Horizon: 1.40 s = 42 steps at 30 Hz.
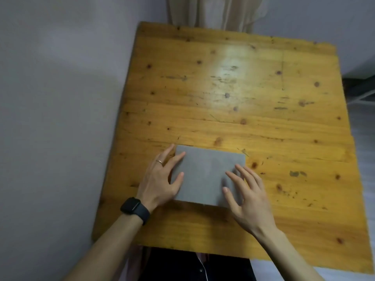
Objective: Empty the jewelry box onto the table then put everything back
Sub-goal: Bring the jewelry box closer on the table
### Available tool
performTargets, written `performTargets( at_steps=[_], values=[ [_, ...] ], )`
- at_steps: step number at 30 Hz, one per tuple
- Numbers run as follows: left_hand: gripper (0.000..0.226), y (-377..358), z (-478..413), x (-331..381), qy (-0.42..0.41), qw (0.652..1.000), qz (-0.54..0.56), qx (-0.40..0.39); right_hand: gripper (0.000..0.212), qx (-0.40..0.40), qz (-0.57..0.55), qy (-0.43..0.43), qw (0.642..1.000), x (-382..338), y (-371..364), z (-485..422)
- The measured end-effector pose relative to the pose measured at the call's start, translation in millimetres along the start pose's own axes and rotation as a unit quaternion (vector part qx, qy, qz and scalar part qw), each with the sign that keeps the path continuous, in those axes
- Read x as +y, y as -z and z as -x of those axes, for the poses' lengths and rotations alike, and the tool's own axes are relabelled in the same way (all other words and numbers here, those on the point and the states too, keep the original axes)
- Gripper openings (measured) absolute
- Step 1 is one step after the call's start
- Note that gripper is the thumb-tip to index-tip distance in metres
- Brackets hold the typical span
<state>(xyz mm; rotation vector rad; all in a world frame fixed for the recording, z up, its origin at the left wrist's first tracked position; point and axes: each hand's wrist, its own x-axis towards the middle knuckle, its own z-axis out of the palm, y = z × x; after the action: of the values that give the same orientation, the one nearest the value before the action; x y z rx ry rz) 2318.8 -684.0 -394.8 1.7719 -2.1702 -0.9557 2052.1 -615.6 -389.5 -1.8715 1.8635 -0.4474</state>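
Here, a flat grey rectangular jewelry box with a matte, felt-like top lies on the near half of a knotty, yellow-varnished wooden table, a little left of the table's middle and near the edge by the person. The box is closed. Only its plain grey top face shows, so whatever is inside is hidden.

The left hand rests on the box's left side with its fingers straight and slightly fanned. Its fingertips lie along the far-left corner and its thumb is flat on the lid, gripping nothing. A thin ring sits on one finger, and a black smartwatch with a dark strap is on that wrist.

The right hand is spread over the box's right side, its fingers loose and apart and its thumb toward the near-right corner. It also grips nothing, and whether its fingertips touch the lid or hang just above it cannot be told.

A pale grey wall runs along the table's left side, and a beige curtain hangs behind the far edge.
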Motion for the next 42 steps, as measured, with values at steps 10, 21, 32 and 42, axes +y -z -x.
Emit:
performTargets(
  at_steps=[10,21,32,42],
  values=[
    [0.058,-48,-2,-32,-0.075,0.982,0.142,0.095,0.046,0.18,-0.01,0.109,0.977,29,-74,9],
    [0.059,-98,56,-31,-0.088,0.972,0.096,0.193,0.051,0.277,-0.094,0.006,0.956,8,-103,42],
    [0.055,-113,67,-39,-0.094,0.971,0.039,0.218,0.086,0.233,0.01,0.05,0.971,18,-112,52],
    [0.056,-113,65,-42,-0.094,0.969,0.025,0.227,0.089,0.252,0.025,0.027,0.967,15,-114,51]
  ],
)
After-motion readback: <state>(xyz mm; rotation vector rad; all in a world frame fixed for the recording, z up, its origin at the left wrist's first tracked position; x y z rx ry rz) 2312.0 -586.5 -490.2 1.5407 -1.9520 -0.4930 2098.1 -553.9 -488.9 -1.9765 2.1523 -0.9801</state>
